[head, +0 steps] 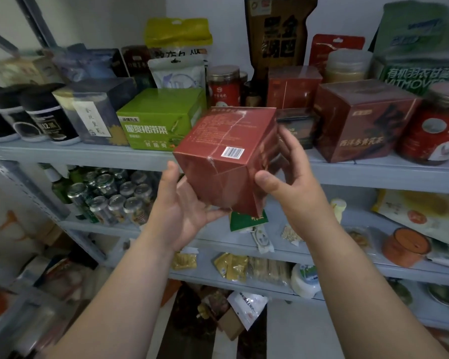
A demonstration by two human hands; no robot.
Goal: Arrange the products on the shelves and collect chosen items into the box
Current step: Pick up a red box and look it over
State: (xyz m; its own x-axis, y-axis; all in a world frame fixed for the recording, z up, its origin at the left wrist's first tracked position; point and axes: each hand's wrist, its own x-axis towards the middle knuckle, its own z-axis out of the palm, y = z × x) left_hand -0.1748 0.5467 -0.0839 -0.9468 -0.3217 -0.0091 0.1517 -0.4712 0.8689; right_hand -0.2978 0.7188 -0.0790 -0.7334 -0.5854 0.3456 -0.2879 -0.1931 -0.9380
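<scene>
**Two-handed hold on a carton before the top shelf.** Nearest the onlooker, two bare forearms reach up and forward. The left hand (184, 211) lies palm-up beneath the red box (226, 161), cupping its lower left corner with the thumb raised along the left face. Its fingertips are hidden under the carton. The right hand (288, 174) clasps the lower right edge, thumb on the near face and fingers wrapped round the far side.

The red box touches no surface. It is tilted, one corner pointing down, and the face with the barcode (233, 152) is turned up toward the holder. It hangs just in front of the shelf (88, 151) lip, between the green box (153, 125) and a like-coloured twin box (360, 125). A dark box (296, 128) sits set back in the gap behind it. Jars and pouches stand farther back, blurred.

Whether the carton is bound for this gap or for the collecting box cannot be told, and no collecting box can be picked out.

If it is to be shelved, these points would likely serve well:
- Level it first, with the left palm bearing the weight from below and the right hand only steering.
- Turn the printed front outward to match the twin box.
- Rest the base on the lip and slide it in, rather than dropping it.
- The wrap looks glossy and probably slick, so release one hand only once the base is seated.
- The gap appears snug, so a skewed entry could nudge either neighbour.
</scene>
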